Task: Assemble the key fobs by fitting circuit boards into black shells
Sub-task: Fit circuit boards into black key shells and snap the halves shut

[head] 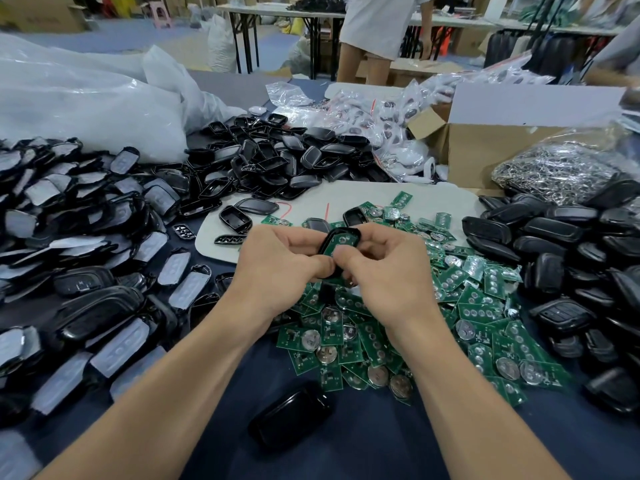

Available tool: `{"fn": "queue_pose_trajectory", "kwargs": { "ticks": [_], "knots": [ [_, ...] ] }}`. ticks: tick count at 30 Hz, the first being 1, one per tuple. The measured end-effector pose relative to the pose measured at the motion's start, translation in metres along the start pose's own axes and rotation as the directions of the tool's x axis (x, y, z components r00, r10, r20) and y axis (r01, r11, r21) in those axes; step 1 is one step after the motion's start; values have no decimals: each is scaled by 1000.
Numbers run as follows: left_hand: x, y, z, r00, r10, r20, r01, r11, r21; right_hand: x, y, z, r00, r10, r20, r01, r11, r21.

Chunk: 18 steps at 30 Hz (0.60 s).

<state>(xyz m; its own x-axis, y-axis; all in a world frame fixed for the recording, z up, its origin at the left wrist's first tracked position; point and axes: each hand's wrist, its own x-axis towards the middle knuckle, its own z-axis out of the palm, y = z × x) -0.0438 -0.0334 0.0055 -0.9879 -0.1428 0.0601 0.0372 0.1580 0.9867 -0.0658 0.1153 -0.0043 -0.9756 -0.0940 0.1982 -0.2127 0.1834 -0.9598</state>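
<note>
A black shell (341, 240) with a green circuit board inside it is held up over the table's middle. My left hand (277, 265) grips its left side, fingers curled round the edge. My right hand (384, 268) grips the right side, with its thumb pressing on the board. Below both hands lies a heap of green circuit boards (415, 323), many with round coin cells. Loose black shells (277, 161) are piled behind, and one black shell (291, 415) lies alone near the front edge.
Shells with grey button pads (86, 254) cover the left side. Closed black fobs (571, 258) are stacked on the right. A cardboard box (485, 147), plastic bags of parts (381, 116) and a bag of metal rings (561, 171) stand behind. A person (377, 36) stands at the far tables.
</note>
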Motion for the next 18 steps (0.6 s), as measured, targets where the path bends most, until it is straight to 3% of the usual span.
{"fn": "queue_pose_trajectory", "kwargs": {
  "ticks": [5,9,14,18],
  "knots": [
    [1,0,2,999,4,43,-8,996,84,0,-1,-4,995,75,-68,-69,994,81],
    [1,1,0,999,0,-47,4,996,93,-2,-2,0,999,44,-17,-43,999,31],
    [-6,3,0,994,103,39,-110,957,270,-2,-2,-1,997,43,62,-38,996,-75],
    [-1,9,-5,978,122,-167,-75,962,264,-3,-4,2,999,32,18,-31,995,-95]
  ]
}}
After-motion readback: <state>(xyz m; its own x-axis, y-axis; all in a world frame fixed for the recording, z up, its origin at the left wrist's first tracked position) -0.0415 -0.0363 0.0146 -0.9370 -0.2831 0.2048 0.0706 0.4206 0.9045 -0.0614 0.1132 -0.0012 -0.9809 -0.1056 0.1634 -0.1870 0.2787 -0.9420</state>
